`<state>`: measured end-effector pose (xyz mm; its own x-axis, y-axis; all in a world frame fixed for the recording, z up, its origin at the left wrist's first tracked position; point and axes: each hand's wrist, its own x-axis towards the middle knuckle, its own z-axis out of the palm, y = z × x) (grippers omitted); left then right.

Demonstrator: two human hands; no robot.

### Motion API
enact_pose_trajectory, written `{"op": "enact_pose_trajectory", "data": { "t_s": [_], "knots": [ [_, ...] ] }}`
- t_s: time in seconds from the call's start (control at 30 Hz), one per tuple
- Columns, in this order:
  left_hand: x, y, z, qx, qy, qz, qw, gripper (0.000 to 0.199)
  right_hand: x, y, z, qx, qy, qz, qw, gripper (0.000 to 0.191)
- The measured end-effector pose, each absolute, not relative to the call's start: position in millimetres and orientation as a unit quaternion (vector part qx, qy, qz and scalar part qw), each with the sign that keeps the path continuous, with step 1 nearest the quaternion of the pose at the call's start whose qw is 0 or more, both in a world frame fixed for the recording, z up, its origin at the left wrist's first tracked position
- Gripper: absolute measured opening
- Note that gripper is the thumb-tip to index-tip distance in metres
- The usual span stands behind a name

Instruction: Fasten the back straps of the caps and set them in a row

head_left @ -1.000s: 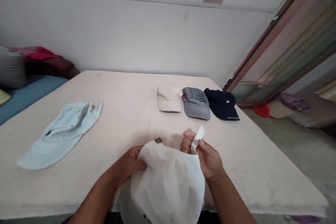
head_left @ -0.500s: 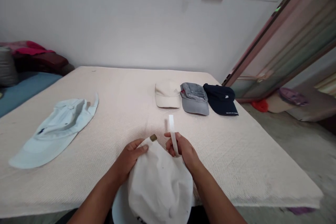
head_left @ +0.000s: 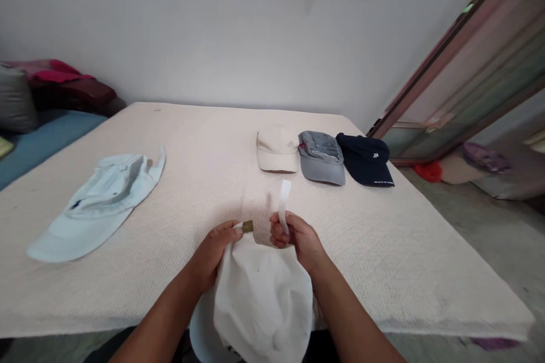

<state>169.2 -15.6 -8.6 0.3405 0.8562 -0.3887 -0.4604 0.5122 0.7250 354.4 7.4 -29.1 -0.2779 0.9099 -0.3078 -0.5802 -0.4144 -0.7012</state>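
A white baseball cap is held at the near edge of the table, its back opening facing away from me and its brim low at the left. My left hand pinches the cap's rim beside a small brass-coloured buckle. On the other side of the opening, my right hand is closed on the loose white strap, whose free end sticks up above the fingers. Strap and buckle are apart. Part of the brim is hidden under the crown and my left forearm.
A pale blue cap lies at the left of the covered table. Toward the back right stand a cream cap, a grey cap and a navy cap in a row. A wall rises behind the table.
My right hand has shifted its grip on the strap, which now leans right instead of left. The cap's back opening is spread wider, and the buckle is turned more level. The view has shifted slightly.
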Motion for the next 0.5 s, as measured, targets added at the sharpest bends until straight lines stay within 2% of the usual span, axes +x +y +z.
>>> {"op": "enact_pose_trajectory", "data": {
  "t_s": [0.2,0.33,0.5],
  "knots": [
    [167,-16,-13,0.219,0.366,0.43,0.796,0.015,362,5,-23,-0.346,-0.332,0.738,0.474,0.027],
    [167,-18,-9,0.191,0.348,0.424,0.814,0.008,367,6,-18,-0.332,-0.366,0.739,0.459,0.025],
    [169,-21,-2,0.147,0.342,0.41,0.833,0.015,370,7,-17,-0.34,-0.379,0.737,0.445,0.024]
  ]
}}
